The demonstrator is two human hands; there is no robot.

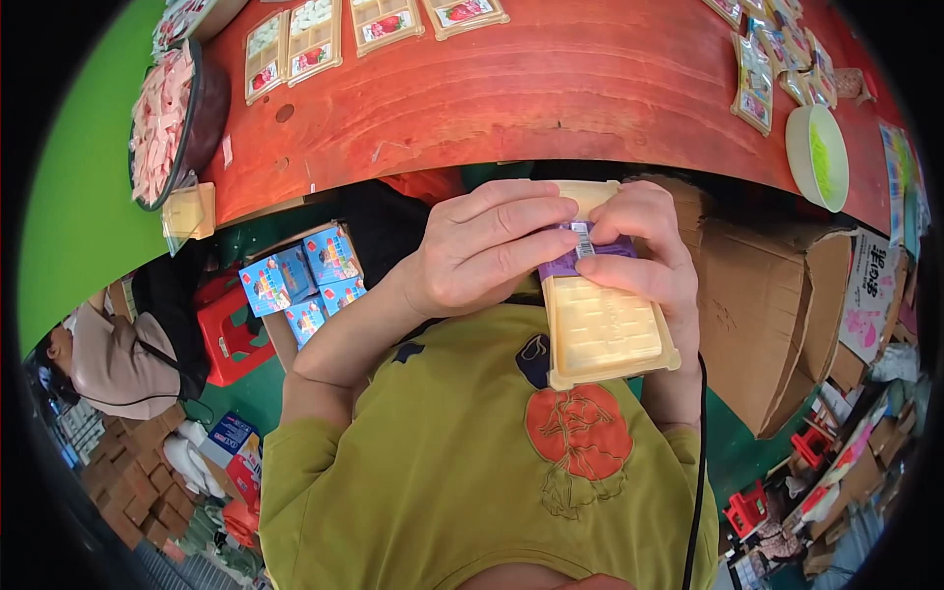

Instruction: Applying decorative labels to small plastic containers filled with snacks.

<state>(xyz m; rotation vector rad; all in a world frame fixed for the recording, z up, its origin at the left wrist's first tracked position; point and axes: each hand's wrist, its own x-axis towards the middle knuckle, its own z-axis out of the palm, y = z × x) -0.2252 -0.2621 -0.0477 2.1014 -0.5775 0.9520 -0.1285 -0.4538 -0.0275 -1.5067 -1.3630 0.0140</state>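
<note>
Both my hands hold a cream-coloured plastic tray pack (605,329) above my lap, just off the table's near edge. Its face has a woven-looking relief, and a purple band (560,264) wraps its middle. My left hand (492,236) grips the pack from the left, its fingers lying over the band and upper part. On the other side, my right hand (649,246) has thumb and fingers closed round the right edge. Between the fingertips of both hands a small white barcode label (583,242) shows on the band. The pack's underside is hidden.
Compartment trays (315,39) line the far side of the red table (442,108). At left stands a dark bowl of pink-wrapped pieces (162,123); at right, a bowl of green bits (824,157) near small packs (757,84). Blue boxes (305,280) and a cardboard carton (757,315) sit below.
</note>
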